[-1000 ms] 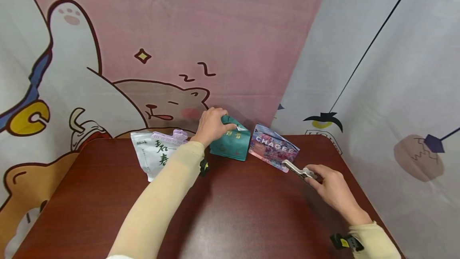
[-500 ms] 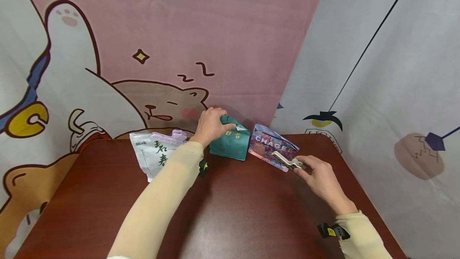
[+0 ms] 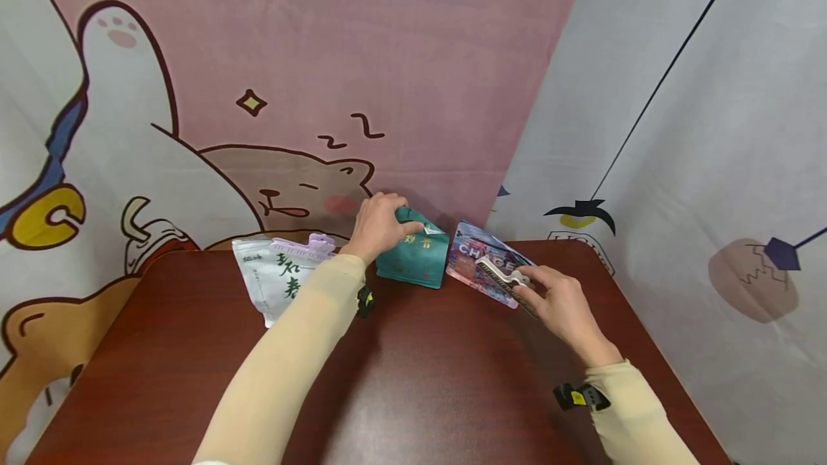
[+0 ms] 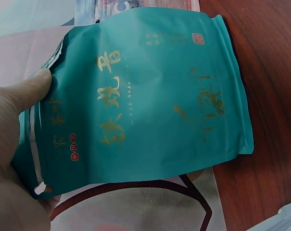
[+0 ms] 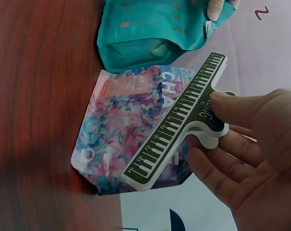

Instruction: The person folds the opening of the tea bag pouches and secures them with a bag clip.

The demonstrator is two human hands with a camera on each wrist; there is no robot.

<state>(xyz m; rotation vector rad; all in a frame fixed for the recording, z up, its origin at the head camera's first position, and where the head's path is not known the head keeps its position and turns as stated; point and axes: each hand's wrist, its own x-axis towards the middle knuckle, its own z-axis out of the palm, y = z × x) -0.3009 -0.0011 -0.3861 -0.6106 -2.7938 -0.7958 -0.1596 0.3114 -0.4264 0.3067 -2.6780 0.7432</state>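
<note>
A teal tea pouch (image 4: 150, 96) with gold characters stands at the back of the table, its top edge pinched by my left hand (image 3: 380, 227). In the left wrist view the thumb presses on the pouch's upper front, and a pale torn edge shows beside it. My right hand (image 3: 568, 308) holds a long clip (image 5: 176, 122) with a piano-key print, thumb on one handle and fingers under the other. In the right wrist view the clip overlaps a multicoloured CHAGEE pouch (image 5: 121, 127), which stands just right of the teal one.
To the left, a white pouch (image 3: 268, 275) with green characters has a lilac clip (image 3: 306, 248) across its top, partly behind the left arm. A patterned cloth (image 3: 446, 77) hangs right behind the brown table (image 3: 413, 379).
My right hand has moved left and a little up with the piano-print clip, from the CHAGEE pouch's lower right corner to its middle. The left hand stays on the teal pouch.
</note>
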